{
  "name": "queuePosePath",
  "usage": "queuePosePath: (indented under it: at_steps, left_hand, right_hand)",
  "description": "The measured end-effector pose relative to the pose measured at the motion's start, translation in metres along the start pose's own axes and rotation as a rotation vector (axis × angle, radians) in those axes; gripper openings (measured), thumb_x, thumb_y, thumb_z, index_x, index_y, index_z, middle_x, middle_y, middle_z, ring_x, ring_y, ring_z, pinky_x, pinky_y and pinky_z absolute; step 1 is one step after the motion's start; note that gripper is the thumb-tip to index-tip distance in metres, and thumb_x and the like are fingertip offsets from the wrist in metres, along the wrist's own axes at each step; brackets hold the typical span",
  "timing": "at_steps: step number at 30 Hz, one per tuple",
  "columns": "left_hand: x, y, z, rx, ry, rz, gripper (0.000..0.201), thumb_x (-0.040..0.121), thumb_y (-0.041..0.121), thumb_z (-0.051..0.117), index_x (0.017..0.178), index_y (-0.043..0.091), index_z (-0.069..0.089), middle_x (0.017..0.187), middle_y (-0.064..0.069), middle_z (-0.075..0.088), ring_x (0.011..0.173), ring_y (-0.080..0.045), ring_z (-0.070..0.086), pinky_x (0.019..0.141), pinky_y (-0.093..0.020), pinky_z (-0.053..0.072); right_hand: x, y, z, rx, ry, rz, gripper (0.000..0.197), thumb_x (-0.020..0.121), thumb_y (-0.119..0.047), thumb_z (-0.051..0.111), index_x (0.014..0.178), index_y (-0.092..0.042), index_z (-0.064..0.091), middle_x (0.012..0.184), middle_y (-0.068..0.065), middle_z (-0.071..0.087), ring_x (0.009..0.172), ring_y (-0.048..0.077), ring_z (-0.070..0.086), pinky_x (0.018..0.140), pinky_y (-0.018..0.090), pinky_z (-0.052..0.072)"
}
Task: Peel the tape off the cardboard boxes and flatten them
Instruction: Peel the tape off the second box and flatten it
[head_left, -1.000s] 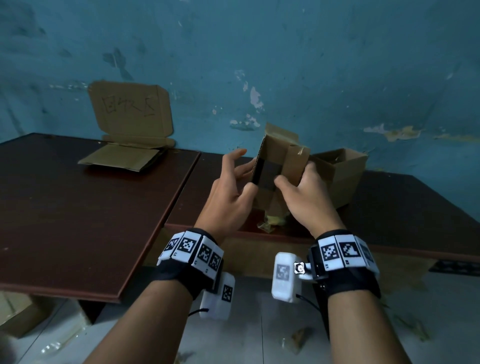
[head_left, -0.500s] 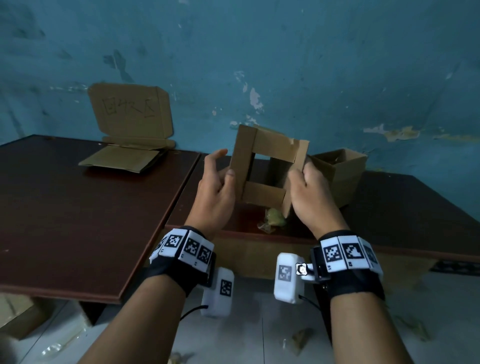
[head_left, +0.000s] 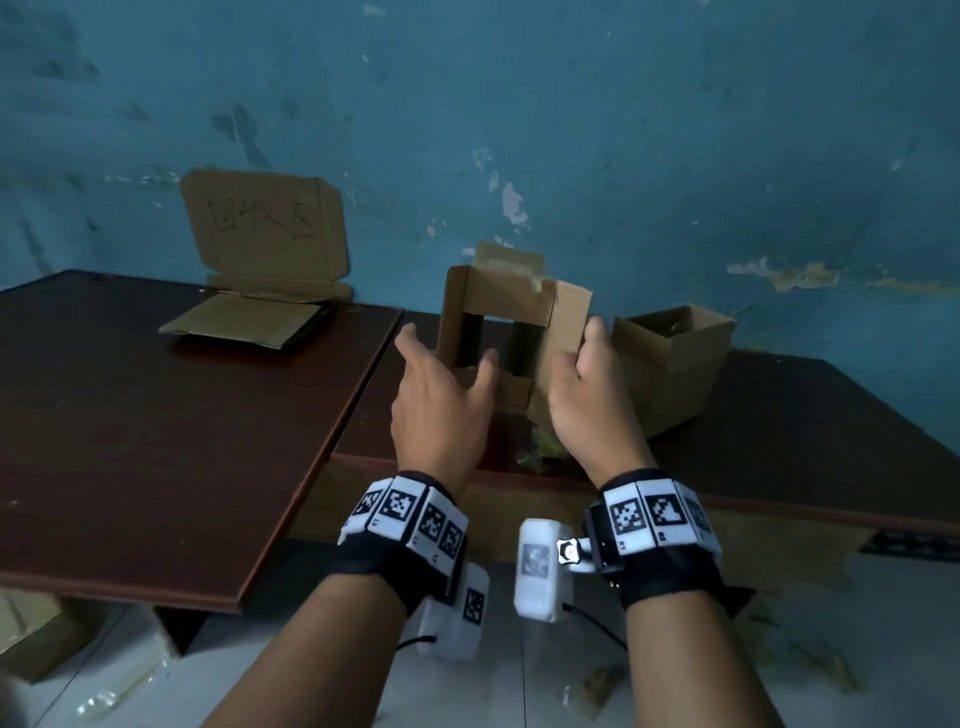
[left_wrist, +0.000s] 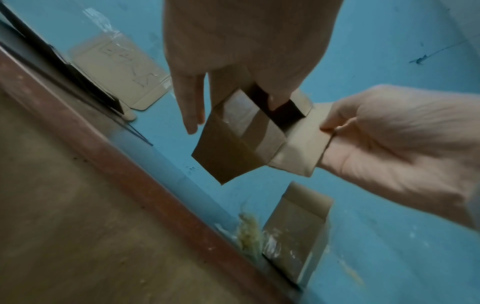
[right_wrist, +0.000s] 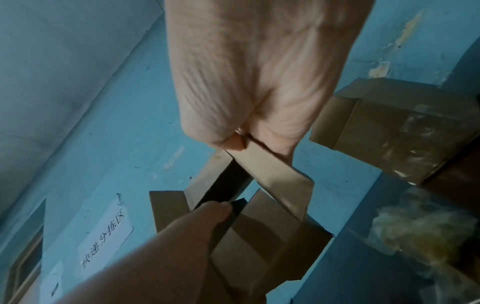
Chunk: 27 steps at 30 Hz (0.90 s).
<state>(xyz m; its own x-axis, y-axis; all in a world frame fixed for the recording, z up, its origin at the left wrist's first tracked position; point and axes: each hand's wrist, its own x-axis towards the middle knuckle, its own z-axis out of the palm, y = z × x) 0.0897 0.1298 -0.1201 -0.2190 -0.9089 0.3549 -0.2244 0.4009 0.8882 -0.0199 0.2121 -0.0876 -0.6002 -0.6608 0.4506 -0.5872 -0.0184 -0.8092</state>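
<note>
I hold a small cardboard box (head_left: 561, 332) in the air above the table edge, open through both ends with its flaps spread. My right hand (head_left: 587, 395) pinches the right flap between thumb and fingers (right_wrist: 241, 142). My left hand (head_left: 441, 410) is at the lower left corner, with its thumb (right_wrist: 215, 211) on the box edge and its fingers (left_wrist: 278, 98) reaching behind and into the opening. One finger (left_wrist: 189, 102) stays straight beside the box. A strip of glossy tape (left_wrist: 233, 111) still clings to a flap.
A second open box (head_left: 670, 374) stands on the dark table (head_left: 779, 415) just right of my hands. Crumpled tape (head_left: 540, 452) lies at the table edge below the box. Flattened cardboard (head_left: 244, 322) and an upright sheet with writing (head_left: 265, 228) are at the back left.
The box has turned from a narrow side view to its open end facing me, with flaps spread. My left hand slid from the left flap to the lower corner.
</note>
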Motion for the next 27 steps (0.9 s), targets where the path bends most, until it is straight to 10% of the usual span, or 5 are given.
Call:
queuePosePath:
  at_steps: [5,10,16,22,27]
  left_hand:
    - [0.002,0.006,-0.003,-0.060,0.044,-0.224,0.088,0.087,0.055,0.081,0.148,0.015,0.032,0.131,-0.015,0.067,0.123,-0.039,0.063,0.103,-0.044,0.046]
    - [0.009,0.002,-0.009,-0.163,0.069,-0.261,0.082,0.081,0.037,0.088,0.143,0.021,0.038,0.112,0.003,0.067,0.113,-0.028,0.067,0.103,-0.049,0.056]
    - [0.008,0.005,-0.008,-0.184,0.045,-0.102,0.074,0.082,0.025,0.086,0.141,0.027,0.043,0.110,0.016,0.062,0.112,-0.013,0.064,0.096,-0.031,0.055]
    - [0.006,0.007,-0.009,-0.264,-0.048,0.032,0.066,0.086,0.016,0.082,0.141,0.027,0.048,0.122,0.012,0.063,0.107,0.004,0.063,0.072,-0.004,0.051]
    - [0.007,0.006,-0.012,-0.395,-0.034,0.150,0.053,0.088,-0.001,0.072,0.134,0.020,0.058,0.111,0.016,0.075,0.103,-0.008,0.075,0.083,-0.023,0.062]
  right_hand:
    - [0.001,0.004,0.003,0.075,-0.021,0.028,0.018,0.108,-0.009,0.046,0.124,-0.017,0.048,0.103,-0.003,0.069,0.080,-0.006,0.065,0.072,0.014,0.052]
    - [0.002,0.005,0.010,0.190,0.014,0.060,0.039,0.099,-0.007,0.057,0.132,-0.025,0.045,0.126,-0.002,0.066,0.110,0.015,0.069,0.101,0.048,0.058]
    - [0.005,0.004,-0.003,-0.031,0.215,-0.024,0.086,0.085,-0.007,0.082,0.155,-0.023,0.035,0.151,0.000,0.041,0.122,-0.003,0.039,0.084,-0.006,0.035]
    - [0.006,0.008,-0.010,-0.329,0.327,0.031,0.075,0.081,-0.046,0.089,0.139,-0.016,0.051,0.132,0.003,0.058,0.116,0.019,0.059,0.083,0.027,0.044]
    - [0.005,0.011,-0.022,-0.447,0.445,0.052,0.047,0.088,-0.040,0.082,0.119,-0.014,0.058,0.111,0.007,0.071,0.099,0.027,0.070,0.079,0.042,0.061]
